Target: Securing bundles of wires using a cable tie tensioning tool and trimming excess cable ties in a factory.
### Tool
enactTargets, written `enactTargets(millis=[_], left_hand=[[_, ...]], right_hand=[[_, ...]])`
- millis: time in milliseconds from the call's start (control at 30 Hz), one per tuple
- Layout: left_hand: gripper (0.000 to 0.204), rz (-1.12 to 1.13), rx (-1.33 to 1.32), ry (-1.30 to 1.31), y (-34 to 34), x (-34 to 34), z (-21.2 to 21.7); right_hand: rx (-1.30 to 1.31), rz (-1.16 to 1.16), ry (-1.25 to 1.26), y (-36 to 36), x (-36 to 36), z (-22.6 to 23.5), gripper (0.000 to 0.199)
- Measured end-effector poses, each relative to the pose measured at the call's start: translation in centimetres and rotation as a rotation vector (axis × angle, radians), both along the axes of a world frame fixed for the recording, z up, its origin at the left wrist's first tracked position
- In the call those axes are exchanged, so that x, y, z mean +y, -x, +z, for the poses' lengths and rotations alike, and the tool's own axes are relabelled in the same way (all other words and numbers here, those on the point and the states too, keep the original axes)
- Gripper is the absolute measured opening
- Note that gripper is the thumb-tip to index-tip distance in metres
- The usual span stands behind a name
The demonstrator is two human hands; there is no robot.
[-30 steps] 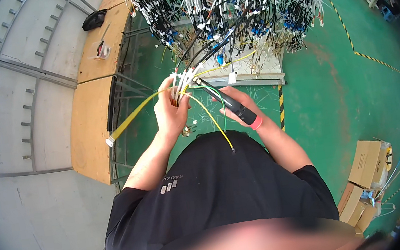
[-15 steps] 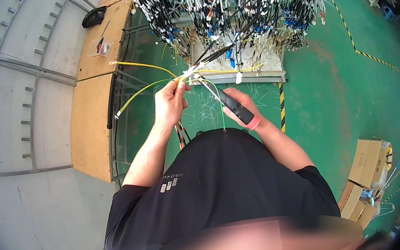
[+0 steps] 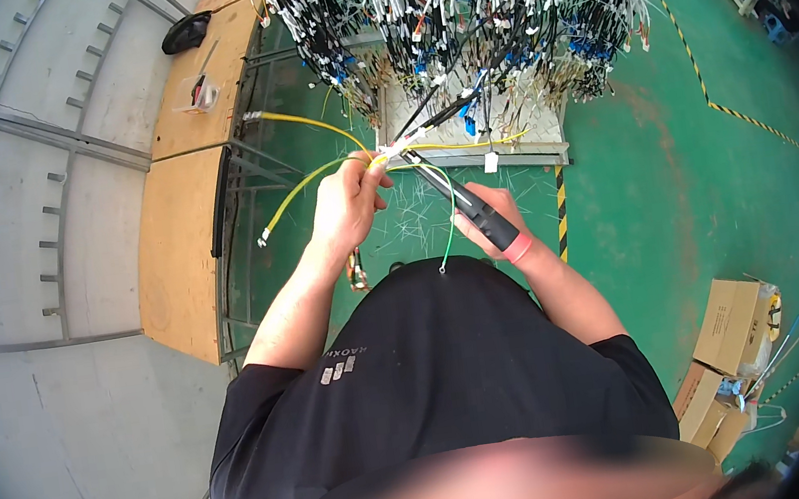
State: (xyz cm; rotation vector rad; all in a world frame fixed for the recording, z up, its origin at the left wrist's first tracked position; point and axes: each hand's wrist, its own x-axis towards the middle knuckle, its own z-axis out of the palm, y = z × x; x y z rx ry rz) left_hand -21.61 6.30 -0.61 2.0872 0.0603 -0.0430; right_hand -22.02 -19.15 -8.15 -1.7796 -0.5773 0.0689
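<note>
My left hand (image 3: pixel 350 200) pinches a wire harness (image 3: pixel 397 150) at its white-wrapped junction. Yellow wires (image 3: pixel 307 122) with pale connectors at their ends fan out to the left. Another yellow wire and black sleeved branches (image 3: pixel 450 110) run off to the right. A thin green wire (image 3: pixel 453 204) with a ring terminal loops down toward my shirt. My right hand (image 3: pixel 497 204) is closed round a long black cable tie gun (image 3: pixel 477 209) with a pinkish-red band at its rear. The gun's nose meets the harness just right of my left fingers; the exact contact point is too small to tell.
Dense bundles of hanging harnesses (image 3: pixel 449 11) fill the far side above a pale platform (image 3: pixel 518 150). Cut tie ends litter the green floor. A wooden bench (image 3: pixel 172 249) stands at the left, bearing a clear box (image 3: pixel 197 94). Cardboard boxes (image 3: pixel 728 327) sit at the lower right.
The harness and both hands have shifted slightly to the right. The left yellow wire ends have swung right, and the gun has moved a little right and down.
</note>
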Motion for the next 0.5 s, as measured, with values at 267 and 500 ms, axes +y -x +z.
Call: enactTargets(millis=[267,500], left_hand=[[0.02,0.005,-0.084,-0.16,-0.4,-0.8,-1.1],[0.016,0.07,-0.016,0.406,-0.8,-0.4,-1.6]], right_hand=[[-0.115,-0.115,0.039,0.2,0.9,-1.0,0.018],[-0.016,0.002,0.009,0.4,-0.4,-1.2,0.019]])
